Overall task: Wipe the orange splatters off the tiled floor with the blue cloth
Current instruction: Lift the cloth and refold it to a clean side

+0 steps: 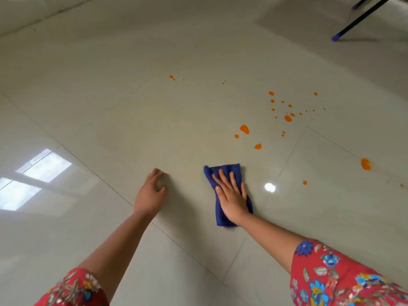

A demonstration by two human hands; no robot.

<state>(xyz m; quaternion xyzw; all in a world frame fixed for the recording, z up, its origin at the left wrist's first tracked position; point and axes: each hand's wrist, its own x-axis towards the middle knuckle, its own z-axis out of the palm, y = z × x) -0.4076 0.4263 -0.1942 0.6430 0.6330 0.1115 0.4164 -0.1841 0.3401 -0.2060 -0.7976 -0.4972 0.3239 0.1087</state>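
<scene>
The glossy pale tiled floor (198, 51) filled the view, with a dark, blue-tipped leg (362, 17) at the far right. The blue cloth (227, 171) lay folded on the tiles near the middle. The right hand (231, 199) lay flat on it, fingers straight and spread, pressing it down. The left hand (151, 193) rested on bare tile beside the cloth, fingers loosely bent, holding nothing. The orange splatters (244, 129) dotted the floor beyond and right of the cloth, not touching it.

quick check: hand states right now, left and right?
Left hand: open, propped on the floor, holding nothing.
Right hand: open, pressing flat on the blue cloth.
</scene>
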